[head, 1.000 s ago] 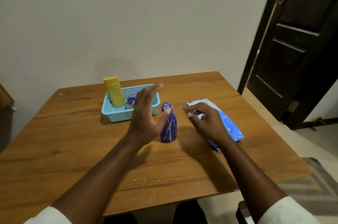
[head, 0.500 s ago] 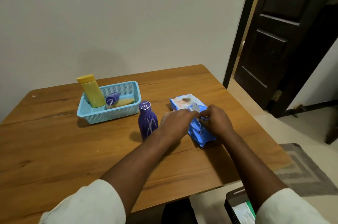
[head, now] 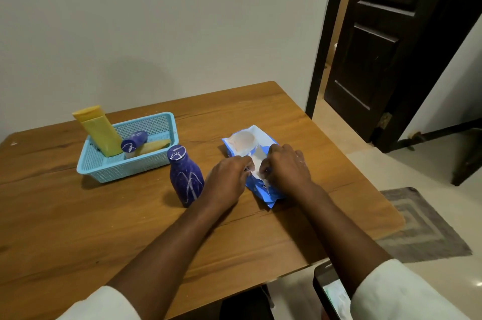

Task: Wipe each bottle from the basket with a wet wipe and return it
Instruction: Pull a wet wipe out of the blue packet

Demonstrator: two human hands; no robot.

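both grips are curled onto the blue wipe pack (head: 257, 163) at centre frame: the left hand (head: 226, 180) pinches near the opened flap, the right hand (head: 286, 168) pinches what looks like white wipe at the opening, though i cannot tell exactly what each fingertip holds. the purple bottle (head: 185, 176) stands upright on the worktop (head: 78, 220) just left of the left hand, out of the turquoise basket (head: 125, 165) in the left middle of the frame, where a yellow tube (head: 100, 131) and a small blue-capped bottle (head: 134, 141) remain. risk, as i judge it: several wipes could drag out together, or the left wrist could knock the nearby bottle over
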